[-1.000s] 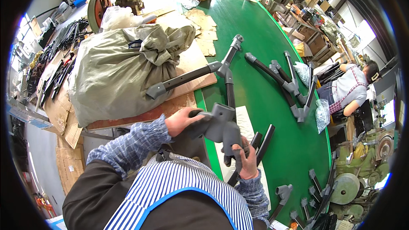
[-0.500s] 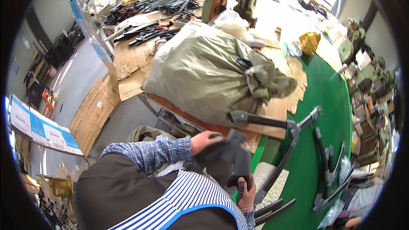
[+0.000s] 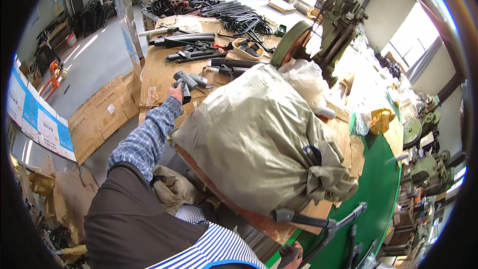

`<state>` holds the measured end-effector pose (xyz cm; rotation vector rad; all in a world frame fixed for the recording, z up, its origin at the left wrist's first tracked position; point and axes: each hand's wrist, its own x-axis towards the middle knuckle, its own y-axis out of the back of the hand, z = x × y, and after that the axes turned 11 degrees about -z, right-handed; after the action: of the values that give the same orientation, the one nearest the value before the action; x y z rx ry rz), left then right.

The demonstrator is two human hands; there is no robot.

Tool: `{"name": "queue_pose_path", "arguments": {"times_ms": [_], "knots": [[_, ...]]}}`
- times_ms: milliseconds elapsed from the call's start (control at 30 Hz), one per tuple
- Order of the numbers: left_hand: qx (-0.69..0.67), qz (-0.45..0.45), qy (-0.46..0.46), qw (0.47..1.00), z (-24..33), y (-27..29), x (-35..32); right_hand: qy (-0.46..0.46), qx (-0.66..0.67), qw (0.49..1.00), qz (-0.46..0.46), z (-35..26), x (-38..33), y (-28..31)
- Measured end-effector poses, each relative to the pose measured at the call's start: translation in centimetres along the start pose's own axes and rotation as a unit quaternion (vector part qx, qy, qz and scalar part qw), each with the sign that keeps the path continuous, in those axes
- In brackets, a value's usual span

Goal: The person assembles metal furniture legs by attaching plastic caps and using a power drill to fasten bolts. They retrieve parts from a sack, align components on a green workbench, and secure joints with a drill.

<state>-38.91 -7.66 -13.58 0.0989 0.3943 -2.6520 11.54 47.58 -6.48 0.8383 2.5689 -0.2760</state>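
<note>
Over on the cardboard-covered desk (image 3: 154, 77), the left hand (image 3: 175, 91) now grips a dark grey metal bracket part (image 3: 183, 85), having swung away from the green desk (image 3: 378, 209); the right hand (image 3: 291, 255), barely visible, cannot be judged.

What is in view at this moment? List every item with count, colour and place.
Sack: one, grey-green, tied, large, on the wooden board.
Wooden board: one, brown, under the sack.
Grey handle part: one, grey, on the cardboard, gripped by the left hand.
Cardboard sheets: several, brown, on bench and floor.
Black metal parts: many, piled on the far bench.
Green table: one, lower right.
Folding metal frames: a few, black and grey, on the green table.
Green machine: one, behind the sack.
Left hand: closed on the grey handle part.
Right hand: bottom edge, grip unclear.
</note>
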Motion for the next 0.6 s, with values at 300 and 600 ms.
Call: {"name": "queue_pose_path", "arguments": {"times_ms": [300,600], "knots": [[0.502,0.103,0.053,0.857,-5.2,0.1,13.6,-0.103,0.119,0.986,0.054,1.2,13.0,0.9],[0.58,0.092,0.095,0.804,-3.6,-1.6,13.5,-0.034,-0.071,0.996,0.039,5.8,21.1,2.3]]}}
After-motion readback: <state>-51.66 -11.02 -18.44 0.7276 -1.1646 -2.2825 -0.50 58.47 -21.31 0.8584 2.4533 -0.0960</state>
